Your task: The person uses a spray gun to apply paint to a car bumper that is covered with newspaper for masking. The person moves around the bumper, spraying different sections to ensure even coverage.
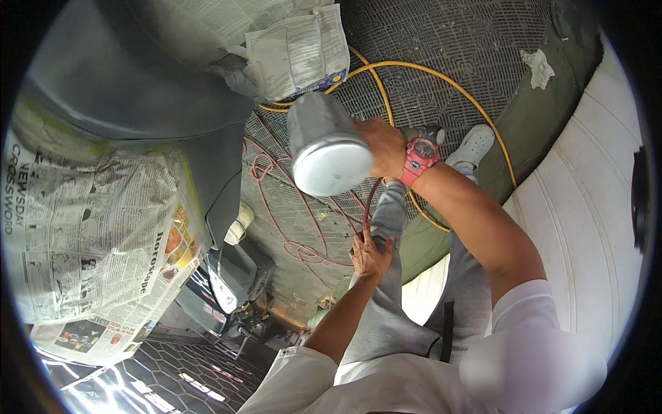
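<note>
My right hand, with a red watch at the wrist, is closed round a spray gun at the centre. The gun's large grey cup with a white lid hides most of its body. A dark red air hose hangs below that hand. Lower down, my left hand is closed on the hose, its fingers partly wrapped round it. To the left of the cup stands a smooth dark grey car body panel, partly masked with newspaper.
Loops of thin red hose and a yellow hose lie across the grated floor. More newspaper hangs beyond the cup. White padded sheeting lines the right side. A crumpled paper scrap lies far right.
</note>
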Action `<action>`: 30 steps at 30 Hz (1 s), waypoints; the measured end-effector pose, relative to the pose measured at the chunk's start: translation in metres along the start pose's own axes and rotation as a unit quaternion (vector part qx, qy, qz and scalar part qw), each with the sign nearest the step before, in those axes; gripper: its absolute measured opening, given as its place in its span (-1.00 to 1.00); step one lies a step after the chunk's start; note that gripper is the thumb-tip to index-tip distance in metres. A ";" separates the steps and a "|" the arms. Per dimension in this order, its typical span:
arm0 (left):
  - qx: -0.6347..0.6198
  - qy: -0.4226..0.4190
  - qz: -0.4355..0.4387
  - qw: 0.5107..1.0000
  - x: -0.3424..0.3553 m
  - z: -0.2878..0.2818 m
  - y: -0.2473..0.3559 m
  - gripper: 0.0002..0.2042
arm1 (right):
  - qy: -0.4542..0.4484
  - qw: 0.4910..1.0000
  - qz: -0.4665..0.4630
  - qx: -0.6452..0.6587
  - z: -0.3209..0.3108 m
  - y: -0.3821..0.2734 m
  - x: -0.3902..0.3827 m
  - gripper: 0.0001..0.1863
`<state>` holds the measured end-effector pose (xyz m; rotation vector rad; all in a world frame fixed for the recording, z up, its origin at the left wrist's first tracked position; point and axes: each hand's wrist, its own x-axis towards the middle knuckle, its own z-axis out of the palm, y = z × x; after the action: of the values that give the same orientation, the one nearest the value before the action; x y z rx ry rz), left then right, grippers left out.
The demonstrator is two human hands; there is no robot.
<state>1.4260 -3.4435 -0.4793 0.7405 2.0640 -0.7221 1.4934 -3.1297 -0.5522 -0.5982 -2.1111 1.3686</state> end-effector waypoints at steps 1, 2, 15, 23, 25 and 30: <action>0.000 -0.008 -0.007 1.000 0.000 0.002 0.001 -0.15 | 0.001 1.000 -0.016 -0.008 0.012 -0.002 0.003 -0.50; -0.008 0.002 -0.002 1.000 -0.002 0.004 0.001 -0.17 | 0.003 0.999 -0.033 -0.016 0.017 -0.006 0.006 -0.50; -0.288 0.089 0.025 0.953 -0.048 0.019 -0.034 -0.32 | 0.040 0.999 0.030 0.014 -0.054 -0.056 0.029 -0.52; -0.218 0.093 0.031 0.971 -0.107 -0.003 -0.059 -0.44 | -0.071 0.997 0.035 -0.010 -0.084 -0.167 0.037 -0.50; -0.239 0.115 0.028 0.964 -0.127 -0.008 -0.062 -0.49 | -0.072 0.994 0.073 0.023 -0.088 -0.200 0.053 -0.47; -0.306 0.158 -0.032 0.938 -0.156 -0.007 -0.083 -0.60 | 0.056 0.991 0.089 0.080 -0.137 -0.271 0.098 -0.49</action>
<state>1.4414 -3.5329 -0.3272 0.4453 2.4257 0.0407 1.4912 -3.0792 -0.2374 -0.7921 -1.8756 1.5457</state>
